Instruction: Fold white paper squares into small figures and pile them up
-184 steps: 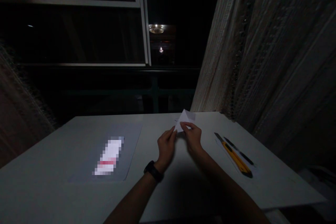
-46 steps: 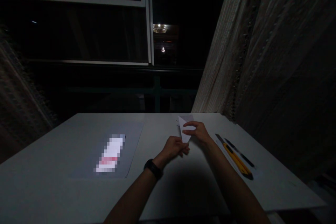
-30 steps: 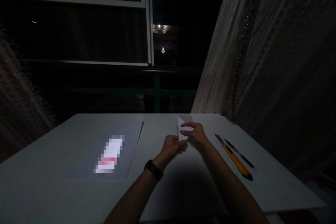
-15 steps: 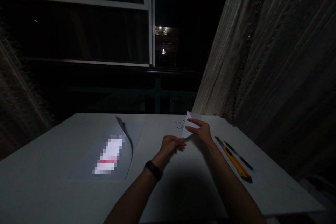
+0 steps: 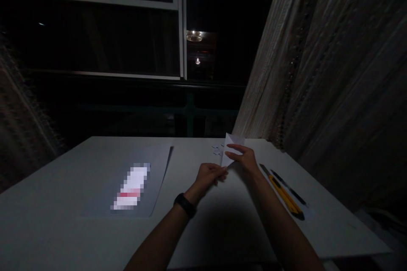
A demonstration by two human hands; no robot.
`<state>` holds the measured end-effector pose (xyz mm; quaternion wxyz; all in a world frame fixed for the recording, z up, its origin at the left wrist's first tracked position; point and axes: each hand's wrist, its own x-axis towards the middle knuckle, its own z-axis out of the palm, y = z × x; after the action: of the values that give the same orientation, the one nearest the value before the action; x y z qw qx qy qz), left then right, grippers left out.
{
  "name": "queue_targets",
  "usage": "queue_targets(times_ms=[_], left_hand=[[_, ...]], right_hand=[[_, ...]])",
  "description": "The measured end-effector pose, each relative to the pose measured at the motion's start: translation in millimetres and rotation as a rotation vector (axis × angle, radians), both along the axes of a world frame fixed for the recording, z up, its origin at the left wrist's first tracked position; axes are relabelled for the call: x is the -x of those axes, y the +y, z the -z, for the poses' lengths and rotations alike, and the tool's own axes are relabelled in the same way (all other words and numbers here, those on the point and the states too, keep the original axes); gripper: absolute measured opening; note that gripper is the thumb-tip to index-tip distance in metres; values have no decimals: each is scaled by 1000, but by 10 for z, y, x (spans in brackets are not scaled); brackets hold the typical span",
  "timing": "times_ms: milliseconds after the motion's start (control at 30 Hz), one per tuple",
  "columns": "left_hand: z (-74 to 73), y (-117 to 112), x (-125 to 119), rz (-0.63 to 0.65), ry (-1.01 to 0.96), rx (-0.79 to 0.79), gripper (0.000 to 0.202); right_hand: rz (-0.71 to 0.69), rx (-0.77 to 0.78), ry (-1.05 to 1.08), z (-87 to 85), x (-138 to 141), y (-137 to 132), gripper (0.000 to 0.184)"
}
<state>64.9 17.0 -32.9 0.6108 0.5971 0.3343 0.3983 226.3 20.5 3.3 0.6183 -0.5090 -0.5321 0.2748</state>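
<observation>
A folded piece of white paper (image 5: 228, 141) is held up over the far part of the table. My left hand (image 5: 210, 176), with a dark band on its wrist, pinches the paper's lower corner. My right hand (image 5: 244, 157) grips the same paper from the right, its fingers lying across the front face. The thumb side of my right hand is partly hidden. Just left of the paper, small dark marks (image 5: 217, 150) show on a pale surface.
On the right of the white table (image 5: 203, 237) lie a yellow box cutter (image 5: 286, 197) and a dark pen (image 5: 289, 187). Larger paper sheets (image 5: 159, 178) lie on the left, with a bright blurred-out phone-like shape (image 5: 131, 186) on them. A curtain (image 5: 263, 93) hangs at the right.
The curled corner of the sheet on the left has come down flatter. My left hand has shifted very slightly right along the folded paper; my right hand stays nearly still.
</observation>
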Motion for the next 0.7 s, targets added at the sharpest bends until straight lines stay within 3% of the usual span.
queue_targets(times_ms=[300,400,500,633,700], left_hand=[[-72,-71,35,2,1,-14,36],[-93,-76,28,29,-9,19,36],[-88,-70,-2,-25,-13,62,36],[-49,-21,-13,-145,-51,122,36],[-37,11,3,-198,-105,142,37]], right_hand=[[-47,52,53,-8,49,-12,44],[-103,54,26,-9,94,-29,42],[-182,63,2,-35,137,-63,44],[-300,26,125,-89,164,-94,73],[-282,15,246,-77,189,-81,82]])
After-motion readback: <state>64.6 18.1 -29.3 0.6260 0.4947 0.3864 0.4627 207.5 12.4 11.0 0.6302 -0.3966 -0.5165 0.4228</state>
